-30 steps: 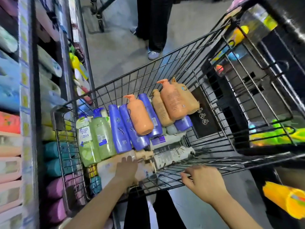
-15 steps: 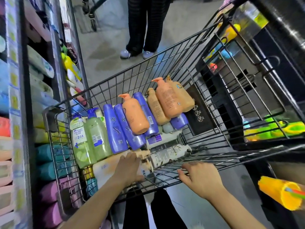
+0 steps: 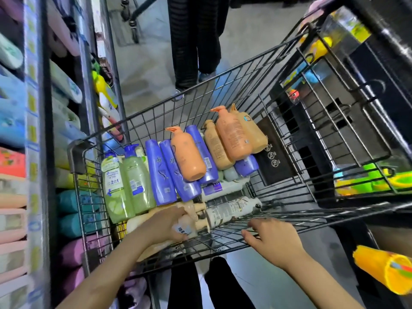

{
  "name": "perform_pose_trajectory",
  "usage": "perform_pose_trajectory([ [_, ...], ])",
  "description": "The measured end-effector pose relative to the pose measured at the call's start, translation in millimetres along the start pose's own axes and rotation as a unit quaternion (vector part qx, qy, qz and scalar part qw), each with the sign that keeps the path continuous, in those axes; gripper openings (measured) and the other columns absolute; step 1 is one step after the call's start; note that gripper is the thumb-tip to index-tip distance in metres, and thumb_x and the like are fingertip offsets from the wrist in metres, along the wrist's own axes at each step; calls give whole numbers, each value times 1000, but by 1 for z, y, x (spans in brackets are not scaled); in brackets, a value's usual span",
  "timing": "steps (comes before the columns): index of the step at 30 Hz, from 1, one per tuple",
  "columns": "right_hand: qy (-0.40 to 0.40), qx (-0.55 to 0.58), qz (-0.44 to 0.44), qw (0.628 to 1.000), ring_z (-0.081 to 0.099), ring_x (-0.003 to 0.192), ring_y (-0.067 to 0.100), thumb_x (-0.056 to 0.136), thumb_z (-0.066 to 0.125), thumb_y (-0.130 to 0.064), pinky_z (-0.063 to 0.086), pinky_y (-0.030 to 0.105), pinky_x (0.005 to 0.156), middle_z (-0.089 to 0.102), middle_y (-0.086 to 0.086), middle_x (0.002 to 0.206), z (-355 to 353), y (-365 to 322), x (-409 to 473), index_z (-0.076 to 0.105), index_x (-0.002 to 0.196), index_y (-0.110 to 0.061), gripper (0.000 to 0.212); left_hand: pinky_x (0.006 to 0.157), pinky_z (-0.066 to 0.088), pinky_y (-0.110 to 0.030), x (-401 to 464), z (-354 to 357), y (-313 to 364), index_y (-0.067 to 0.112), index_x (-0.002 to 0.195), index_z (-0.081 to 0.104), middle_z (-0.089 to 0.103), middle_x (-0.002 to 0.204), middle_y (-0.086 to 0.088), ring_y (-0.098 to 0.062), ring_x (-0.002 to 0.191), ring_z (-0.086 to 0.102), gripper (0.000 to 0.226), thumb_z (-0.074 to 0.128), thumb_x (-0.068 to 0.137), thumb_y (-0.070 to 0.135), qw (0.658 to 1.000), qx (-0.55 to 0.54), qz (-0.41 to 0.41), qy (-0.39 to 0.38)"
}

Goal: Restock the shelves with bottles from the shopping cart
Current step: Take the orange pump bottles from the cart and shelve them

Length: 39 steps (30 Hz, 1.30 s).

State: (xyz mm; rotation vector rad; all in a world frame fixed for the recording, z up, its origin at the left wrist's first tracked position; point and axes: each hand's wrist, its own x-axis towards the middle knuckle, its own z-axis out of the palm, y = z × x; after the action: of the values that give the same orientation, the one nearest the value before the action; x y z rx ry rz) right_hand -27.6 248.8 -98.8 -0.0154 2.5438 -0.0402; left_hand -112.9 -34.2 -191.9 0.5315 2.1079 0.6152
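A black wire shopping cart [image 3: 142, 121] holds several bottles lying flat: green ones [image 3: 124, 186], purple ones [image 3: 159, 175], orange ones [image 3: 188, 156] and a white one [image 3: 229, 210]. Inside the cart at its near end, my left hand [image 3: 166, 224] curls round a cream pump bottle [image 3: 191, 219]. My right hand [image 3: 272, 238] grips the near wire rim of the cart. The shelves [image 3: 35, 152] stand on the left, filled with coloured bottles.
A person in dark trousers [image 3: 194, 41] stands in the aisle beyond the cart's far end. A second black cart [image 3: 356, 130] with toys sits to the right. A yellow-orange tube [image 3: 383, 270] juts in at lower right. My own legs are below the cart.
My left hand has closed further round the cream pump bottle and lifted its neck a little. The person in the aisle stepped closer to the cart. My right hand stays on the rim.
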Motion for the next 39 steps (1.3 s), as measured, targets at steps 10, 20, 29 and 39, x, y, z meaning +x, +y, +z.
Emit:
perform_pose_trajectory([
  [10, -307, 272, 24, 912, 57, 112, 30, 98, 49, -34, 41, 26, 79, 58, 14, 127, 6, -117, 113, 53, 129, -7, 41, 77, 50, -34, -86, -59, -32, 21, 105, 62, 68, 99, -2, -20, 90, 63, 53, 87, 60, 35, 863, -347, -155, 333],
  [20, -246, 715, 321, 570, 60, 51, 17, 89, 53, -58, 49, 27, 59, 65, 3, 65, 72, -211, 142, 65, 89, -14, 45, 41, 46, -14, -96, -56, -61, 17, 89, 63, 69, 63, 10, 0, 47, 61, 17, 69, 80, 5, 732, -523, -85, 427],
  [29, -213, 698, 319, 604, 65, 85, 22, 87, 62, -41, 54, 31, 77, 69, 7, 97, 84, -229, 153, 67, 111, -12, 38, 61, 54, -18, -97, -53, -80, 23, 98, 67, 75, 88, 5, -9, 78, 71, 26, 73, 78, 6, 722, -528, -96, 438],
  [39, 52, 705, 441, 552, 54, 85, 26, 62, 87, -26, 44, 34, 78, 58, 11, 103, 50, -224, 112, 39, 139, -7, 93, 58, 53, -20, -109, -59, -52, 15, 94, 67, 75, 81, 1, -12, 73, 70, 37, 80, 60, 27, 708, -552, -72, 435],
])
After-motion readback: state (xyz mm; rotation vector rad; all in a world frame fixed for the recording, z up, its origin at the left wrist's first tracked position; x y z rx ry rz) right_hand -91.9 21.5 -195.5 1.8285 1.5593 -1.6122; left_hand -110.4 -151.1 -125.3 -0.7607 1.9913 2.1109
